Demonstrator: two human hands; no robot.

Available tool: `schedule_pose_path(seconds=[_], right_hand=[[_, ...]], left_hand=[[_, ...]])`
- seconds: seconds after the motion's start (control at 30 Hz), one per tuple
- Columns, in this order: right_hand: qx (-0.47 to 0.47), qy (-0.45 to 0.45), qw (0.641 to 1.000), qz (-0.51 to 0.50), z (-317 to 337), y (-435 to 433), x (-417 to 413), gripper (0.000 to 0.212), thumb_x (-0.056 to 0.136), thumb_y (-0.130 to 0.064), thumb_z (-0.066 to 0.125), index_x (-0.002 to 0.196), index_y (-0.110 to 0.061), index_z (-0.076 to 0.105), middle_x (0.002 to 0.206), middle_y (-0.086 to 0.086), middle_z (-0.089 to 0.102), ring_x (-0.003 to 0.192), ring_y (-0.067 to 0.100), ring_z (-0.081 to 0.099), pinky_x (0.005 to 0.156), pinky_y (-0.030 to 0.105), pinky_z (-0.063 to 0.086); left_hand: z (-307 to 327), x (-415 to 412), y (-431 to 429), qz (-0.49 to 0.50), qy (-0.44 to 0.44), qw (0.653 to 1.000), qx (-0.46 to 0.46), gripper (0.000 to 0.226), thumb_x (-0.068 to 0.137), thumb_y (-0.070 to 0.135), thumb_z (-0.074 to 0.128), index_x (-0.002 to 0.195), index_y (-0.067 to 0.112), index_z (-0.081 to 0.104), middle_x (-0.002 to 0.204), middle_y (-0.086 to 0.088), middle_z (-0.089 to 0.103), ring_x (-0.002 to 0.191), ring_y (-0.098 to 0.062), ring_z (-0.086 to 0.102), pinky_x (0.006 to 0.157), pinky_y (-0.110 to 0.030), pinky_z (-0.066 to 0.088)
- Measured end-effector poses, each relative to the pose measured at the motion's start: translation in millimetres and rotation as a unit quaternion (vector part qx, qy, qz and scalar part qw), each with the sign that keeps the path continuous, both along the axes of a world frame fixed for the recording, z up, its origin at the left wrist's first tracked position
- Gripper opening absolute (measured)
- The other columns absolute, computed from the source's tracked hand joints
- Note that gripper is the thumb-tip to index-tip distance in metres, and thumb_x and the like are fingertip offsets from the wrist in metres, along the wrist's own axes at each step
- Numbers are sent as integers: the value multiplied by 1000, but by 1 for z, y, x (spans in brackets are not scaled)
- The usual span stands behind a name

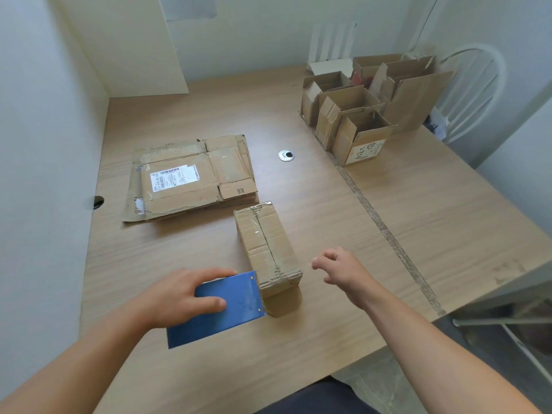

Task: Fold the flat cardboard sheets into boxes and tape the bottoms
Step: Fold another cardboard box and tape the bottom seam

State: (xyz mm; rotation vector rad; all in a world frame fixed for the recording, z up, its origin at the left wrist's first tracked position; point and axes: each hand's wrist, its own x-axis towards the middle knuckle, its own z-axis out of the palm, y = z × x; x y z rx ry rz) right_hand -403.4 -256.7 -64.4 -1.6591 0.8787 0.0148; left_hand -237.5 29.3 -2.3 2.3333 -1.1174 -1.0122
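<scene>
A small folded cardboard box (267, 246) stands on the wooden table (418, 222) with its taped bottom facing up. Clear tape runs along its seam. My left hand (185, 294) grips a blue tape dispenser (227, 312) that sits against the box's near left corner. My right hand (337, 270) hovers just right of the box, fingers loosely curled, holding nothing. A stack of flat cardboard sheets (194, 177) lies behind the box at the left, the top one bearing a white label.
Several open folded boxes (358, 115) are grouped at the table's back right. A round metal cable grommet (286, 155) sits mid-table. A tape strip (388, 234) runs diagonally across the tabletop. A white chair (475, 85) stands beyond the right edge.
</scene>
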Motion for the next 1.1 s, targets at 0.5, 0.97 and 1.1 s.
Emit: schedule_pose_path(seconds=[0.5, 0.97, 1.1], right_hand=[[-48, 106, 993, 6, -36, 13, 9, 40, 92, -33, 66, 64, -22, 40, 60, -4, 37, 59, 15, 35, 56, 32, 24], [-46, 136, 989, -28, -45, 22, 14, 25, 93, -37, 63, 75, -20, 59, 92, 7, 59, 76, 21, 55, 67, 26, 39], [-50, 133, 989, -46, -44, 24, 10, 24, 88, -43, 68, 99, -24, 60, 117, 9, 50, 102, 28, 59, 82, 30, 45]], left_hand=[[-15, 1, -30, 39, 79, 992, 92, 37, 83, 46, 65, 120, 51, 60, 114, 22, 64, 101, -2, 60, 92, -27, 48], [-21, 6, -40, 34, 72, 989, 122, 34, 76, 52, 62, 106, 64, 52, 118, 19, 62, 105, -5, 57, 94, -31, 46], [-20, 6, -41, 29, 64, 990, 120, 36, 73, 54, 60, 107, 63, 51, 121, 18, 61, 108, -7, 57, 96, -32, 46]])
